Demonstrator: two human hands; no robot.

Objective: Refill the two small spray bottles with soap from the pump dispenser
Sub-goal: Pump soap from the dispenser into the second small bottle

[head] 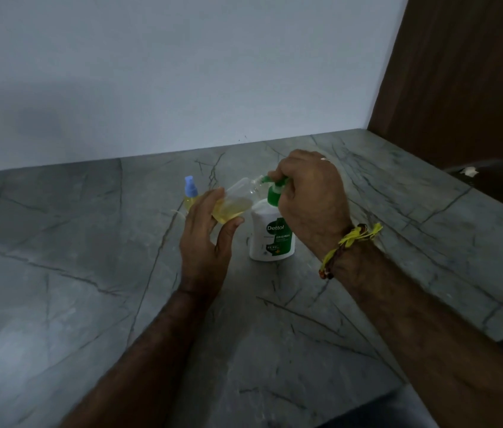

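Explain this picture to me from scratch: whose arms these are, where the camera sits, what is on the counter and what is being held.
There is no machine here. A person wears one wide-angle camera on the head, so you look forward and down along their own two bare arms.

The left hand holds a small clear bottle tilted on its side, its open neck turned toward the pump. There is yellowish liquid in its lower part. The right hand is on top of the green pump head of a white Dettol dispenser, which stands on the grey marbled counter. The pump's spout points at the bottle's neck.

Behind the left hand stands a second small bottle with a blue spray cap, also holding yellowish liquid. A yellow thread band is tied round the right wrist.
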